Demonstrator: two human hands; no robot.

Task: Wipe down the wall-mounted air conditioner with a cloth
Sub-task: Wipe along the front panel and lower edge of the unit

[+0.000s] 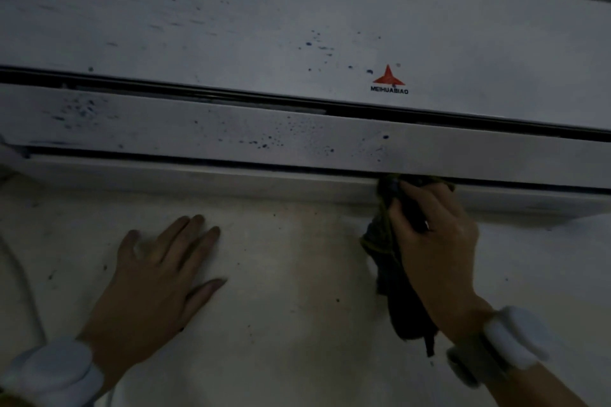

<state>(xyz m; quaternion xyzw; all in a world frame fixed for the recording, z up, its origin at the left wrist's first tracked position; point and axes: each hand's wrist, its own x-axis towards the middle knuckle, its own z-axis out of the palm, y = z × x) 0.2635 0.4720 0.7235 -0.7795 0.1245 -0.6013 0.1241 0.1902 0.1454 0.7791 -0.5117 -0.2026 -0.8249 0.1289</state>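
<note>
Wall-mounted air conditioner (264,26) fills the upper half of the view: long white plastic casing, smooth, slightly matte, dim light. Front panel is flecked with dark blue-black specks and smears, densest near the middle right and far left. Red triangular logo (388,76) with dark lettering sits on the panel's lower right. Below it a dark horizontal slot, then a long flat louver flap (297,139), also white plastic and speckled. Another thin dark gap runs under the flap, then a narrow bottom lip of the casing.

Wall (297,291) under the unit is off-white, rough-looking paint, blotchy with a few dark dots.

Cloth (393,274) is dark, soft, crumpled, with a yellowish stitched edge; the top is bunched against the lower gap of the unit, just under the flap, and the rest hangs down along the wall.

Right hand (436,241) is clenched around the cloth, fingers curled over the bunched top, knuckles toward camera, forearm coming up from lower right. White band (515,334) on that wrist.

Left hand (155,274) lies flat on the wall below the unit, palm down, fingers spread and pointing up-right, thumb out to the right, grasping nothing. White wristband (56,370) on that wrist too.
</note>
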